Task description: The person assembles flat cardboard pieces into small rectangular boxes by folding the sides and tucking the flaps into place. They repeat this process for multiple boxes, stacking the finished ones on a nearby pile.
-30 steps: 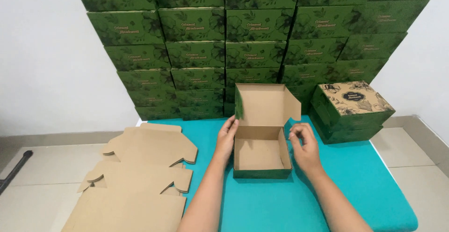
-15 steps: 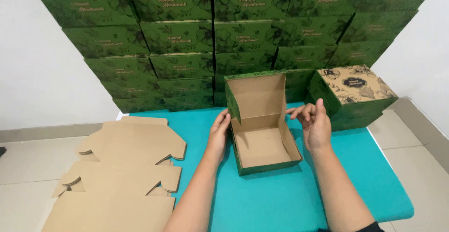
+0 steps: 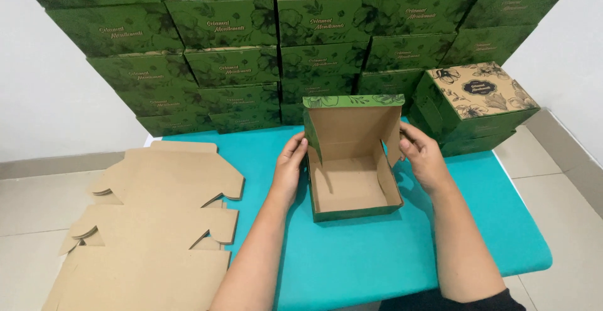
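Note:
An open green cardboard box (image 3: 349, 185) with a brown inside stands on the teal table (image 3: 389, 254). Its lid is raised upright, with side flaps folded inward. My left hand (image 3: 290, 166) presses flat against the box's left wall, fingers near the left lid flap. On the other side, my right hand (image 3: 424, 157) touches the right wall and the right lid flap. Both hands steady the box between them.
A pile of flat brown box blanks (image 3: 157, 223) lies at the table's left end. A wall of stacked green boxes (image 3: 251, 41) fills the back. Closed boxes with a brown patterned top (image 3: 477, 101) sit at the right rear. Tiled floor (image 3: 565, 192) surrounds the table.
The lid has come more upright and its side flaps are folded in. My right hand moved from the box's right rear corner onto the right flap; the left stayed on the left wall.

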